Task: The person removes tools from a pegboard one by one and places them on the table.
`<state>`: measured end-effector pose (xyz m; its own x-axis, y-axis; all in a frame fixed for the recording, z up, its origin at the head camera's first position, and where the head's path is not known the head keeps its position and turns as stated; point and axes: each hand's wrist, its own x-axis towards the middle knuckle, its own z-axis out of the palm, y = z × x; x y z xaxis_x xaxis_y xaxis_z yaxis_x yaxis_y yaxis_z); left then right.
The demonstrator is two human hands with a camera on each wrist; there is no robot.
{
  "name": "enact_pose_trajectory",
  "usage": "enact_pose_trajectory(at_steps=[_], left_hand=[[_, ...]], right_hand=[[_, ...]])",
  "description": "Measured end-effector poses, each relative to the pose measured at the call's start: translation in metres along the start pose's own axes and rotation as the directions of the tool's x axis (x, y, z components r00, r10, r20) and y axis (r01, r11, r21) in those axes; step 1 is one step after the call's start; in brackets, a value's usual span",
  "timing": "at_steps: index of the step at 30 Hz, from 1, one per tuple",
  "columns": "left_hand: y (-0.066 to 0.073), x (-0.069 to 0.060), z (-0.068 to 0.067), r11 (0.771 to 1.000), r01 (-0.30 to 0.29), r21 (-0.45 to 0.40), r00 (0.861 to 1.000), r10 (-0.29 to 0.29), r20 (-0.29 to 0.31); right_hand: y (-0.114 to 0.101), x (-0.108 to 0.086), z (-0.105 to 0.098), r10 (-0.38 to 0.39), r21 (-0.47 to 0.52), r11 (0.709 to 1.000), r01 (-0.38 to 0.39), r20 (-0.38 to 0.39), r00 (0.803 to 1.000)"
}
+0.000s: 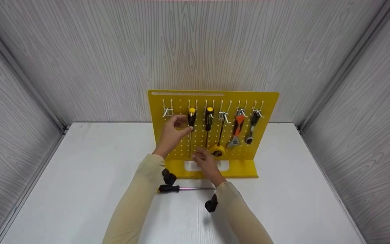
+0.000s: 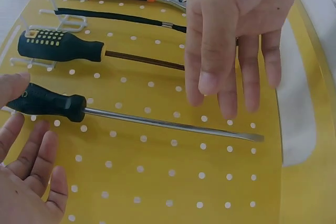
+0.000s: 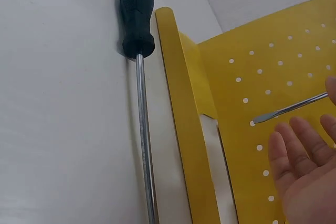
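Observation:
On a yellow pegboard (image 1: 178, 149) hangs a black-handled flathead screwdriver (image 2: 157, 121), its yellow cap up at a hook and its blade down. My left hand (image 1: 173, 134) has thumb and index finger on either side of its handle; the other fingers are loosely spread. Lower down, my right hand (image 1: 207, 164) is near the blade, its fingers loosely extended and holding nothing; in the left wrist view a gap separates the hand (image 2: 236, 35) from the shaft. Another black-handled screwdriver (image 3: 137, 17) lies on the table in front of the board's base.
Right of the held screwdriver hang another screwdriver (image 1: 209, 118), a yellow tape measure (image 1: 217, 150) on a black strap, an orange-and-black adjustable wrench (image 1: 238, 125) and a dark-handled ratchet (image 1: 253, 125). A bare double hook (image 1: 167, 112) is at the far left. Wood-grain walls enclose the white table (image 1: 90, 169).

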<state>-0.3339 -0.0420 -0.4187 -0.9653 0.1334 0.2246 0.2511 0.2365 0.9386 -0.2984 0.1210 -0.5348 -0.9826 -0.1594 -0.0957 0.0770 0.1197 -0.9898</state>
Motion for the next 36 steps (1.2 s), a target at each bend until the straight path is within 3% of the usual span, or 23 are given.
enact_pose_trajectory(at_steps=[8, 14, 24, 30, 36], left_hand=[[0.004, 0.002, 0.002, 0.999, 0.006, -0.033, 1.000, -0.005, 0.020], [0.001, 0.004, 0.006, 0.999, 0.015, -0.031, 1.000, -0.015, 0.001], [0.001, 0.005, 0.010, 0.996, 0.045, -0.078, 0.999, -0.045, 0.005], [0.000, 0.007, 0.009, 0.994, 0.082, -0.069, 0.997, -0.081, 0.022], [0.001, 0.009, 0.008, 0.997, 0.067, -0.044, 0.998, -0.066, 0.014]], right_hand=[[-0.003, 0.003, 0.005, -0.032, -0.028, 0.999, 0.031, -0.027, 0.999], [-0.002, 0.007, 0.006, -0.030, -0.068, 0.997, 0.026, -0.055, 0.998], [-0.003, 0.006, 0.016, -0.037, -0.065, 0.997, 0.035, -0.030, 0.999], [0.003, 0.006, 0.021, -0.063, -0.103, 0.993, 0.052, -0.102, 0.993], [0.004, 0.003, 0.024, -0.079, -0.159, 0.986, 0.059, -0.120, 0.990]])
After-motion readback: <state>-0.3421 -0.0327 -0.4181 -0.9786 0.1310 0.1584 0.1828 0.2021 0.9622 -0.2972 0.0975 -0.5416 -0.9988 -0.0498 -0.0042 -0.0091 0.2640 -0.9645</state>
